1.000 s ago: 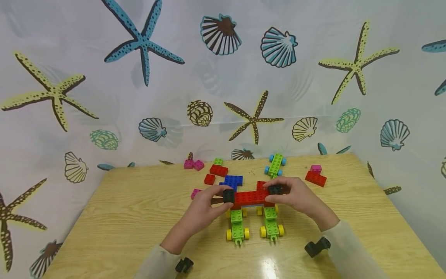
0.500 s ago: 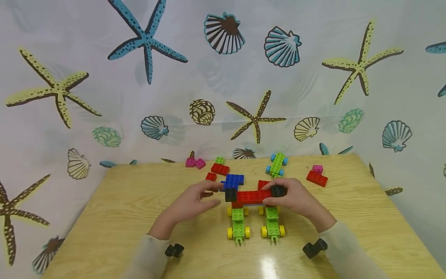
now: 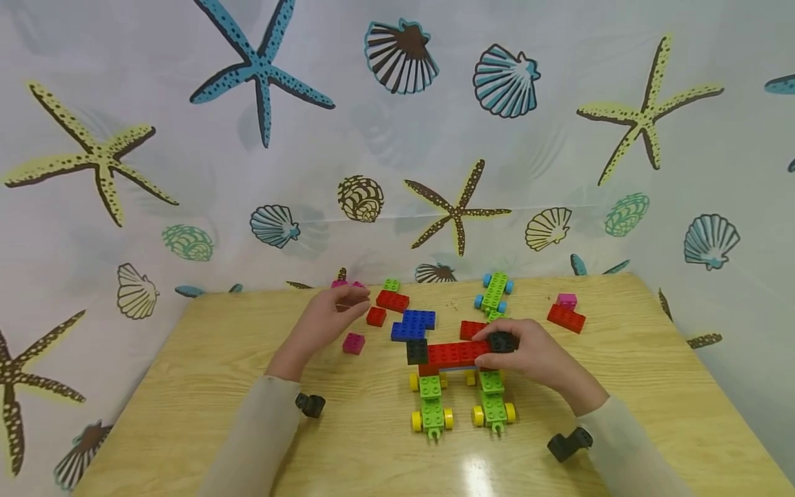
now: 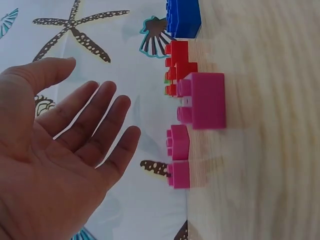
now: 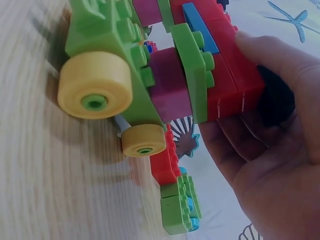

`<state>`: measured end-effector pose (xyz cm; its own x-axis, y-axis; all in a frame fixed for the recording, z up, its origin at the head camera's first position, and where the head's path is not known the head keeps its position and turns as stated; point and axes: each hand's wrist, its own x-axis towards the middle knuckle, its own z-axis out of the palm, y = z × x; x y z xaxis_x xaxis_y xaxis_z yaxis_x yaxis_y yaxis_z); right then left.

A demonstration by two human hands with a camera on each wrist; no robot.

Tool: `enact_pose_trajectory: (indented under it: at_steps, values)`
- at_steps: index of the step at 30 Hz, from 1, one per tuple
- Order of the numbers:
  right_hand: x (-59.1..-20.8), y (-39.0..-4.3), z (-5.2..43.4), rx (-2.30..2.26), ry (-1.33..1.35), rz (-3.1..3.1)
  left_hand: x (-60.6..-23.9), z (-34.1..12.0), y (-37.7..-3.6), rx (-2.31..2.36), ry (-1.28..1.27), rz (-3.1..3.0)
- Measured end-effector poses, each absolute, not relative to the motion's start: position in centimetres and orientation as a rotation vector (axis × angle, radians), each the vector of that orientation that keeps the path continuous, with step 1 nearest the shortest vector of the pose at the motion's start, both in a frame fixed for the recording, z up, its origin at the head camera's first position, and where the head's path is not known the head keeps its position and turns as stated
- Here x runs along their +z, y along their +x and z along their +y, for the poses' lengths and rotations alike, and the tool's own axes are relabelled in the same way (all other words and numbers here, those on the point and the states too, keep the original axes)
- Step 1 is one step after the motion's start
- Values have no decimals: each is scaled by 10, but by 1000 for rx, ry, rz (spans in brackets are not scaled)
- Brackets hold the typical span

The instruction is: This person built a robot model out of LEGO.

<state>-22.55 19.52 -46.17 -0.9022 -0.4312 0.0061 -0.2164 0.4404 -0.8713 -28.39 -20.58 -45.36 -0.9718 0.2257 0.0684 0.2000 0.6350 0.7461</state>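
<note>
My right hand grips the right end of a toy-brick vehicle, at its row of red bricks and a black brick. In the right wrist view the thumb lies on the red brick and the fingers pass behind it. A second black brick caps the left end. Two green wheeled bases with yellow wheels carry the red row. My left hand is in the air with fingers spread loosely, holding nothing. A pink brick lies on the table beside it.
Blue bricks, a small red brick and a longer red brick lie behind the vehicle. A green car base with blue wheels stands at the back. Farther right sit a red brick and a pink one.
My left hand has let go of the left black brick, which stays on the red row, and has moved left and back toward the loose bricks. My right hand keeps its hold.
</note>
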Motion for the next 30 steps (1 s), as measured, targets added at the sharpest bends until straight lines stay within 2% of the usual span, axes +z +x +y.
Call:
enact_pose_trajectory:
  at_steps: [14,22,30]
  values:
    - [-461,-226,197,-1465,-590,2450,-465,-161,-355,1393,49,2827]
    - [-463,-226,200,-1475,-582,2450,-476,-146,-368,1438,-122,2736]
    - [-464,-226,200,-1475,-587,2451,-482,-134,-377,1245,-95,2878]
